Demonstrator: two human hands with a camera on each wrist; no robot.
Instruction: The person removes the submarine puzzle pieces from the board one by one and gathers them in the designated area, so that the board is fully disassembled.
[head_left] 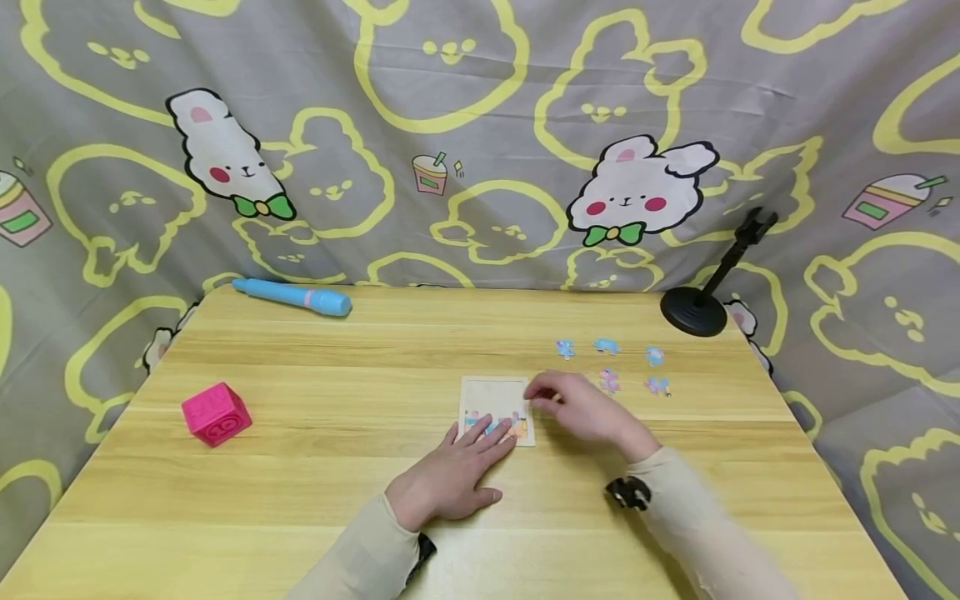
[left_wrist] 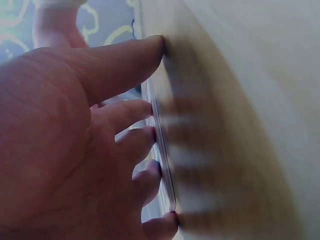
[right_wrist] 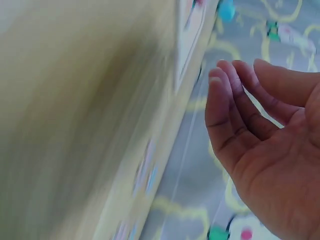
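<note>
In the head view a small jigsaw puzzle board (head_left: 495, 392) lies on the table, with colourful pieces along its lower part. My left hand (head_left: 453, 475) rests on that lower part, fingers spread and covering some of the picture. The left wrist view shows the fingertips (left_wrist: 159, 172) on the board's edge and the thumb touching the tabletop. Above the board's right border hovers my right hand (head_left: 581, 408), its fingers loosely bent. The right wrist view shows a gap between the thumb (right_wrist: 282, 82) and the fingers, with no piece visible there.
Several loose puzzle pieces, one of them a blue piece (head_left: 606, 345), lie right of the board. A pink cube (head_left: 217, 414) sits at the left, a blue cylindrical toy (head_left: 292, 296) at the back left, and a black stand (head_left: 693, 311) at the back right. A patterned curtain (head_left: 480, 167) hangs behind.
</note>
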